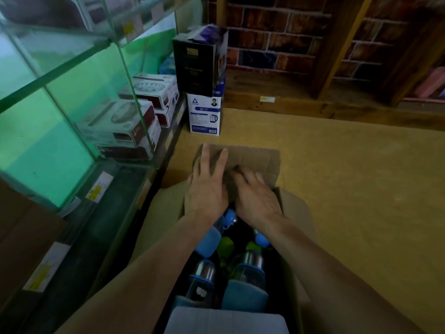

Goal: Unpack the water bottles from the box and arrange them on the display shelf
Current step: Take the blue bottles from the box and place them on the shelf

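An open cardboard box (295, 208) sits on the tan floor in front of me. Inside it lie several water bottles with blue sleeves and metal bands, one (248, 280) at the near right and one (201, 278) at the near left, with green caps between them. My left hand (208, 183) lies flat, fingers spread, on the box's far flap (255, 160). My right hand (256, 197) presses on the same flap beside it, fingers bent. Neither hand holds a bottle. A white sheet (226, 320) covers the box's near end.
A glass display case (72, 104) with boxed goods runs along the left. Two stacked kettle boxes (204, 92) stand at its far end. A wooden shelf unit (337, 92) with a brick-pattern back lies beyond the floor, pink items at its right.
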Demonstrator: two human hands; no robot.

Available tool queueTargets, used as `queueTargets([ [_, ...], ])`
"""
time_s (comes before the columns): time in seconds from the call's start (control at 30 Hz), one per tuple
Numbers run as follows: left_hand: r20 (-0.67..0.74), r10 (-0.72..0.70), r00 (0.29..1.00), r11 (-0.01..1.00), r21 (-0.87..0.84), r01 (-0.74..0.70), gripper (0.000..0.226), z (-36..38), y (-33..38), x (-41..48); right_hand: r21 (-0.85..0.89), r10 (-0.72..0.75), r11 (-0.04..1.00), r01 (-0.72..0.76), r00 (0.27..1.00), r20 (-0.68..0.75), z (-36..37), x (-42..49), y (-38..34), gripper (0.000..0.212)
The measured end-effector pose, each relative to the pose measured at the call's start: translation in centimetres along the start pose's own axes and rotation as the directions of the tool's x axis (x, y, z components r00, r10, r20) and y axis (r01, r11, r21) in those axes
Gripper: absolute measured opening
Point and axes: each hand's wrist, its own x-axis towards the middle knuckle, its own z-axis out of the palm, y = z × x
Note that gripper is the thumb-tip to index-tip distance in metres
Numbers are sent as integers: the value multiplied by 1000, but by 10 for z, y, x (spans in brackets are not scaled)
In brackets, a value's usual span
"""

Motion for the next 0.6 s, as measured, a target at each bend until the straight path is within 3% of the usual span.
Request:
queueTargets([
  [0.37, 272, -32, 962, 980, 199, -24, 74, 46, -13, 22, -103, 85, 992, -66, 978, 190, 28, 27, 21, 75],
  [0.6, 306, -42, 951, 944, 325, -63, 57, 57, -13, 28, -105, 140, 988, -117, 958, 251, 39, 36, 27, 73],
])
